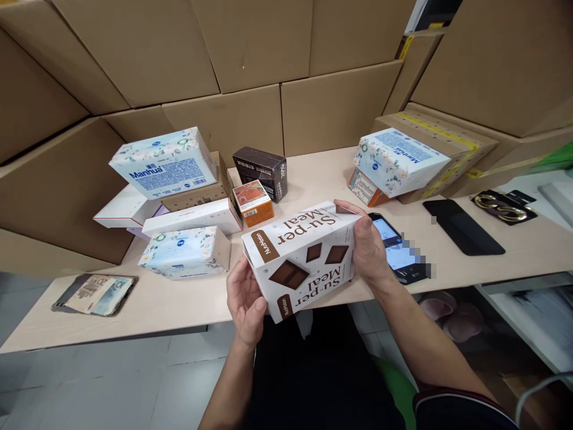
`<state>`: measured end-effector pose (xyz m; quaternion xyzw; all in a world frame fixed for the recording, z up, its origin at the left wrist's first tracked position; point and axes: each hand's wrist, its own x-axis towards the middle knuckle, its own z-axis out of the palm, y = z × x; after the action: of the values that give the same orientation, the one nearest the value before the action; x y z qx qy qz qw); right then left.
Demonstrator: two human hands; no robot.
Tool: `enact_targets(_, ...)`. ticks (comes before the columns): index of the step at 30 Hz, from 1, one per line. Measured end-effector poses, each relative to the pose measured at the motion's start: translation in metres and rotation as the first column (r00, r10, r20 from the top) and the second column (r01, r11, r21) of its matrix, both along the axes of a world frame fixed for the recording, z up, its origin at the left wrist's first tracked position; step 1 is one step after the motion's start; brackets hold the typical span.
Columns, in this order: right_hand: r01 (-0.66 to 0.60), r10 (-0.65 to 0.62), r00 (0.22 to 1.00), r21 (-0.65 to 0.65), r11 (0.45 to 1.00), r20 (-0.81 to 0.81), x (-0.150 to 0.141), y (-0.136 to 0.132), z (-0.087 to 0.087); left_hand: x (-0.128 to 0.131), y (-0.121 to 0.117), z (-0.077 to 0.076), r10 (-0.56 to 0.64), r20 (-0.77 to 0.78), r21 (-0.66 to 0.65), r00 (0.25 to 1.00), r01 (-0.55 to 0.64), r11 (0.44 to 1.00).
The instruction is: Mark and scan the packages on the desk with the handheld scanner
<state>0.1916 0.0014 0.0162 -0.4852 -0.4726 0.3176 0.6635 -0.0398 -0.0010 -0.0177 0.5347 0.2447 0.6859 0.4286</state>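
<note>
A white "Su-per Meal" box (319,273) with brown chocolate squares printed on it is held tilted above the table's front edge, its lettering upside down to me. My left hand (245,301) grips its left end, thumb on the front face. Around the right end my right hand (369,248) is closed, with the thumb near the top edge. Just behind the box stands a small orange box (253,203), and a dark box (261,172) is behind that. Close to my left hand lies a floral tissue pack (183,252).
More tissue packs (163,164) rest on boxes at left and right. A phone (396,248) with a lit screen lies beside my right hand, a black slab (463,227) farther right. Banknotes (96,294) lie on a dark tray at left. Stacked cartons (242,48) wall the back.
</note>
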Motion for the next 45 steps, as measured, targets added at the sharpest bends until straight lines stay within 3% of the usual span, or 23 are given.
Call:
enact_targets(7,0.017,-0.017,1.000,-0.021,1.000,-0.005,0.0021,0.0012,-0.0005,-0.0012,-0.0013,-0.0003,-0.032,-0.019,0.015,0.999,0.032,0.999)
enact_targets(14,-0.026,0.026,0.999,-0.009,1.000,-0.019,-0.0017,0.0009,0.0018,0.0010,0.0002,0.0007,0.075,-0.019,-0.044,0.997,-0.076,0.996)
enact_targets(21,-0.011,0.010,1.000,0.014,1.000,0.028,-0.0032,0.0020,0.0019,0.0034,0.0013,0.0048,0.029,-0.003,-0.047,1.000,-0.029,0.998)
enact_targets(28,-0.122,0.123,0.988,-0.024,0.992,0.096,-0.0020,0.0026,0.0009,0.0015,0.0035,0.0026,0.047,0.020,-0.140,0.999,-0.043,0.989)
enact_targets(37,-0.086,0.090,0.988,-0.034,0.996,0.124,-0.0024,0.0020,0.0003,0.0007,0.0035,0.0020,0.074,-0.014,-0.168,0.997,-0.076,0.983)
enact_targets(45,-0.170,0.174,0.982,-0.067,0.983,0.070,0.0014,0.0007,0.0037,0.0007,0.0050,0.0008,0.130,-0.033,-0.161,0.991,-0.134,0.978)
